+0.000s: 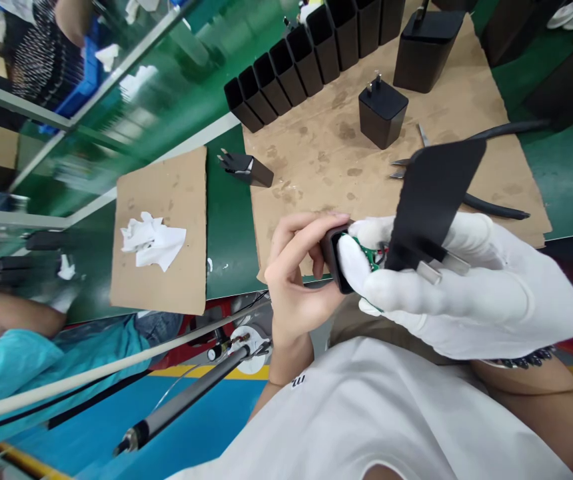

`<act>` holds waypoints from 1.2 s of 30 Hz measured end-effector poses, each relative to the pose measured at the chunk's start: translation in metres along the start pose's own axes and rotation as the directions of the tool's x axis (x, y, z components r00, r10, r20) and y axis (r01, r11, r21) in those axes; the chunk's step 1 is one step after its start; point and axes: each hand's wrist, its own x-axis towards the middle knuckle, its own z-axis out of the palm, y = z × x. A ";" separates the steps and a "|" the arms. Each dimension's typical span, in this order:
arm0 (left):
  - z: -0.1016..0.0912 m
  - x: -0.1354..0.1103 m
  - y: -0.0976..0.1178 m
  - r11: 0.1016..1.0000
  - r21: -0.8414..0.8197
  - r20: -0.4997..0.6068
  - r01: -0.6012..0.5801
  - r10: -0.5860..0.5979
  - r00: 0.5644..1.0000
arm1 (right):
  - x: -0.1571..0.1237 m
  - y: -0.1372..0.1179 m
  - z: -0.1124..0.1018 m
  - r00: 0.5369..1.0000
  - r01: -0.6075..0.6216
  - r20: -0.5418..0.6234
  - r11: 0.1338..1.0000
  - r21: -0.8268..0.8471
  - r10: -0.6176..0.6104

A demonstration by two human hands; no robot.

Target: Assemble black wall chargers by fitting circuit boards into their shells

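My bare left hand [296,280] is wrapped around a small black charger housing [333,257] with its opening facing right. In a white glove, my right hand [456,300] pinches a green circuit board [369,256] at that opening; the fingers hide most of it. A black plug cover [431,193] with two metal prongs stands up by the right fingers, seemingly joined to the board by wires. Beyond the hands, partly behind the cover, lie black-handled pliers [496,208]. A black charger with prongs up [382,117] stands farther back on the cardboard.
Several black housings [279,70] line the back edge of the cardboard [311,167]. A larger black charger [426,53] stands at back right. One charger with prongs [249,168] lies at left. White paper [154,240] rests on another cardboard sheet. A person in a turquoise shirt [61,367] is at left.
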 end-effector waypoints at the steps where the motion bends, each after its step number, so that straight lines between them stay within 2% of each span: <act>1: 0.002 0.002 0.001 1.000 -0.018 -0.043 -0.015 0.015 0.999 | 0.001 0.002 0.001 0.998 -0.039 0.041 0.999 0.010 0.038; 2: 0.003 0.004 0.000 0.999 -0.027 -0.047 -0.029 0.027 0.999 | 0.002 0.005 0.001 0.996 -0.074 0.054 0.997 0.005 0.074; 4: 0.006 0.006 -0.004 0.999 -0.024 -0.042 -0.030 0.029 0.999 | 0.005 0.014 0.001 0.996 -0.084 -0.001 0.994 -0.074 0.084; 6: 0.010 0.005 -0.014 1.000 -0.021 -0.046 0.000 -0.001 0.999 | 0.006 0.025 -0.002 0.999 0.018 -0.038 0.972 -0.236 -0.028; 8: 0.013 0.003 -0.026 0.997 -0.062 -0.016 0.045 -0.046 0.999 | 0.004 0.032 -0.009 0.988 0.149 0.033 0.911 -0.384 -0.148; 10: 0.016 0.000 -0.036 0.988 -0.128 0.024 0.088 -0.086 0.996 | -0.002 0.032 -0.021 0.977 0.205 0.141 0.870 -0.449 -0.158; 11: 0.017 -0.001 -0.040 0.981 -0.160 0.047 0.111 -0.105 0.993 | -0.006 0.029 -0.028 0.980 0.189 0.149 0.866 -0.463 -0.134; 13: 0.017 -0.002 -0.046 0.961 -0.227 0.109 0.159 -0.137 0.985 | -0.012 0.020 -0.044 0.993 0.117 0.060 0.851 -0.513 -0.100; 15: 0.014 0.000 -0.048 0.924 -0.311 0.213 0.221 -0.159 0.964 | -0.012 0.011 -0.059 0.990 0.081 -0.040 0.789 -0.609 -0.132; 16: 0.013 0.001 -0.048 0.897 -0.356 0.285 0.263 -0.164 0.945 | -0.008 0.008 -0.066 0.986 0.115 -0.012 0.742 -0.660 -0.164; 18: 0.008 0.004 -0.046 0.823 -0.438 0.447 0.362 -0.151 0.882 | 0.005 0.004 -0.077 0.961 0.276 0.197 0.670 -0.689 -0.194; 19: 0.006 0.006 -0.045 0.777 -0.465 0.526 0.423 -0.142 0.838 | 0.013 0.004 -0.081 0.933 0.351 0.310 0.667 -0.657 -0.185; 21: 0.002 0.008 -0.040 0.692 -0.478 0.645 0.541 -0.142 0.751 | 0.029 0.005 -0.086 0.890 0.398 0.431 0.719 -0.570 -0.150; 23: -0.001 0.010 -0.035 0.653 -0.453 0.676 0.607 -0.192 0.711 | 0.039 0.007 -0.087 0.899 0.331 0.429 0.782 -0.528 -0.091; 25: 0.001 0.010 -0.029 0.675 -0.406 0.623 0.616 -0.288 0.727 | 0.041 0.009 -0.085 0.923 0.273 0.380 0.808 -0.522 -0.066; 26: 0.004 0.009 -0.026 0.706 -0.382 0.563 0.597 -0.335 0.756 | 0.039 0.011 -0.083 0.936 0.254 0.346 0.808 -0.531 -0.066; 28: 0.016 0.008 -0.022 0.796 -0.306 0.372 0.522 -0.405 0.835 | 0.031 0.016 -0.076 0.969 0.220 0.223 0.780 -0.586 -0.105; 30: 0.033 0.007 -0.018 0.881 -0.180 0.145 0.438 -0.417 0.897 | 0.020 0.023 -0.065 0.985 0.144 0.026 0.727 -0.671 -0.171; 31: 0.043 0.008 -0.017 0.906 -0.117 0.049 0.408 -0.405 0.913 | 0.014 0.027 -0.059 0.976 0.090 -0.079 0.702 -0.706 -0.204; 33: 0.059 0.009 -0.016 0.923 -0.018 -0.072 0.385 -0.385 0.920 | 0.005 0.035 -0.044 0.933 -0.003 -0.239 0.656 -0.755 -0.270; 36: 0.074 0.011 -0.014 0.921 0.101 -0.141 0.377 -0.362 0.921 | -0.002 0.045 -0.022 0.883 -0.034 -0.281 0.544 -0.838 -0.377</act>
